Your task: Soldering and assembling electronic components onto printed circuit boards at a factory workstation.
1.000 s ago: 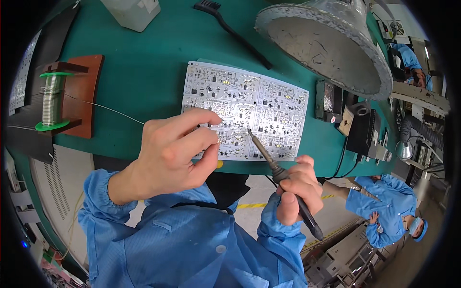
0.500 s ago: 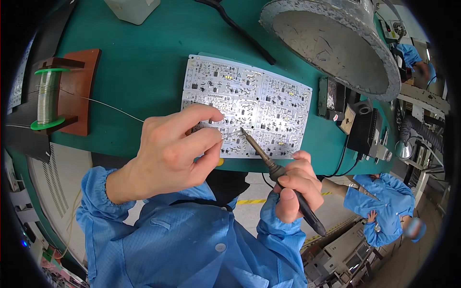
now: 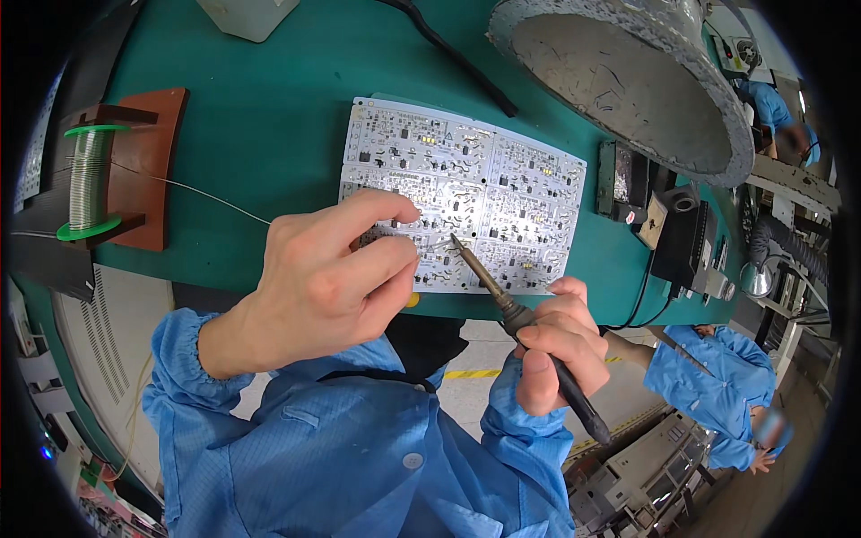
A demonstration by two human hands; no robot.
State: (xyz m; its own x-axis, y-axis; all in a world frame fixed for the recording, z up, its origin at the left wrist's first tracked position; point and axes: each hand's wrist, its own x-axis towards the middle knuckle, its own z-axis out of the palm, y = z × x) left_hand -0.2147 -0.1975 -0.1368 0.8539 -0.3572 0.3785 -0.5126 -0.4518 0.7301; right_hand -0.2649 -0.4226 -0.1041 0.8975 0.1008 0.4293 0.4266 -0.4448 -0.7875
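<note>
A white panel of circuit boards (image 3: 529, 202) lies on the green mat, dotted with small components. Over its lower left part is my left hand (image 3: 327, 278), fingers pinched on thin solder wire (image 3: 215, 197). The wire runs back to a spool (image 3: 88, 179) with green flanges on a reddish-brown stand. My right hand (image 3: 569, 345) grips a soldering iron (image 3: 489, 282) by its dark handle. Its tip points at the lower middle of the panel, close to the wire's end; whether it touches cannot be made out.
A wide grey fume hood (image 3: 628, 90) hangs over the back right. Beside the panel's right edge stand a dark metal box (image 3: 621, 184) and a black soldering station (image 3: 686, 255). A black cable (image 3: 457, 63) lies at the back. A person in blue (image 3: 708, 377) is at right.
The view has shifted slightly. My hands, the wire and the iron hold nearly the same pose. The co-worker at right has moved a hand from the chest outward.
</note>
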